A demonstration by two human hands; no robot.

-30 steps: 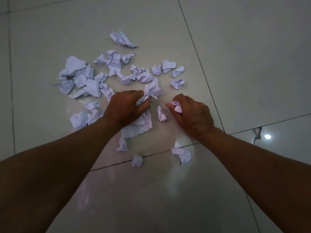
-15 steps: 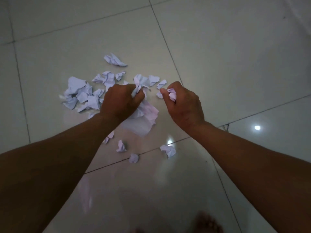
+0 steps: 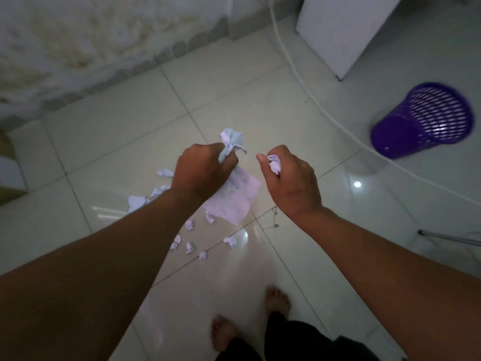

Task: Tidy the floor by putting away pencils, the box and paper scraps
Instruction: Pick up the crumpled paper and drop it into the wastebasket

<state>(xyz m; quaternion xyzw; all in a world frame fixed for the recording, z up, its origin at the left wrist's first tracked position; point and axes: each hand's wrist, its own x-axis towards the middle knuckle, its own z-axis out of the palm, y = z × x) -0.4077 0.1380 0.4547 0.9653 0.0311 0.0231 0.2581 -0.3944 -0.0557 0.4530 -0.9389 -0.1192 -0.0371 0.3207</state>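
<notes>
My left hand (image 3: 199, 171) grips a bunch of crumpled white paper (image 3: 231, 142), with a larger sheet (image 3: 234, 201) hanging below the fist. My right hand (image 3: 291, 178) holds small paper scraps (image 3: 274, 164) in its curled fingers. Both hands are raised above the tiled floor. Several small scraps (image 3: 189, 247) lie on the floor beneath my left forearm, and more scraps (image 3: 136, 201) show left of it. A purple mesh waste basket (image 3: 424, 121) stands to the right. No pencils are in view.
A stained wall (image 3: 78, 35) runs along the top left. A white cabinet (image 3: 341, 29) stands top right, with a white cable (image 3: 312, 97) crossing the floor. A cardboard box edge (image 3: 7, 173) sits far left. My bare feet (image 3: 277, 299) are at the bottom.
Both hands have lifted off the floor with paper in them. The view has risen and swung, bringing the wall, basket and my feet into sight.
</notes>
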